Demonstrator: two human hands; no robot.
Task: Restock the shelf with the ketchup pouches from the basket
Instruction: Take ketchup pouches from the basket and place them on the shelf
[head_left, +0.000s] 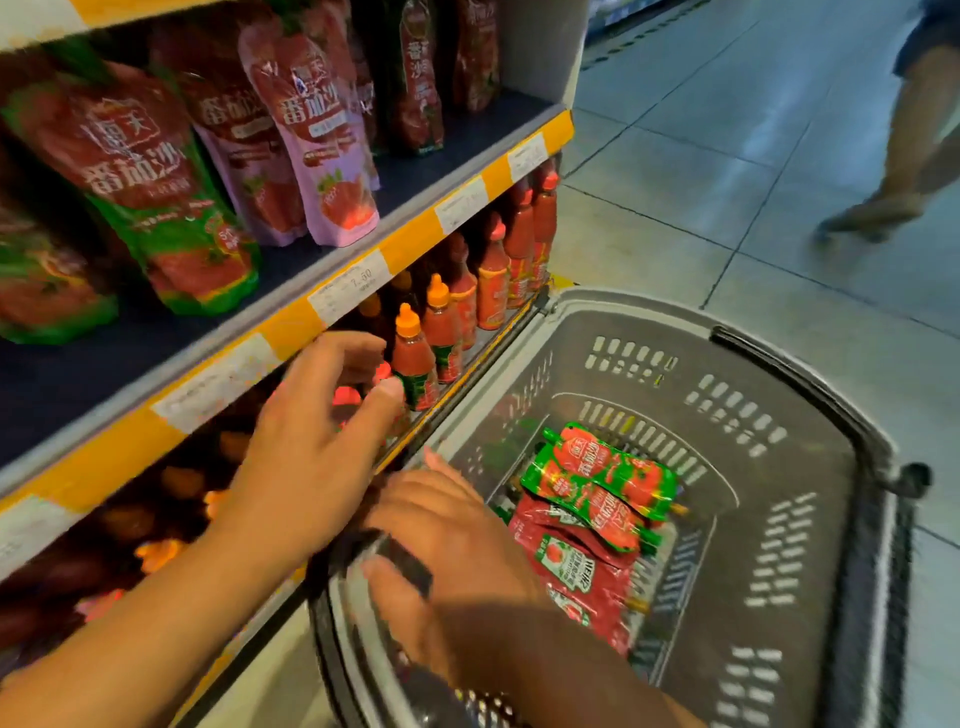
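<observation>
The grey basket (779, 519) stands on the floor against the shelf unit. Inside it lie green-and-red ketchup pouches (597, 478) on top of red ketchup pouches (571, 566). My right hand (447, 540) lies palm down over the basket's near-left rim, its thumb across the black handle (405, 561), to the left of the pouches and holding none. My left hand (311, 441) reaches in under the upper shelf (415, 234), fingers bent and spread beside the small sauce bottles (415, 358); nothing is plainly held. Stand-up ketchup pouches (145, 171) fill the upper shelf.
Purple pouches (322, 130) stand beside the green ones, with bare shelf board in front of them. Rows of orange- and red-capped bottles (493, 270) line the lower shelf. A person's legs (904, 145) cross the tiled aisle at the upper right.
</observation>
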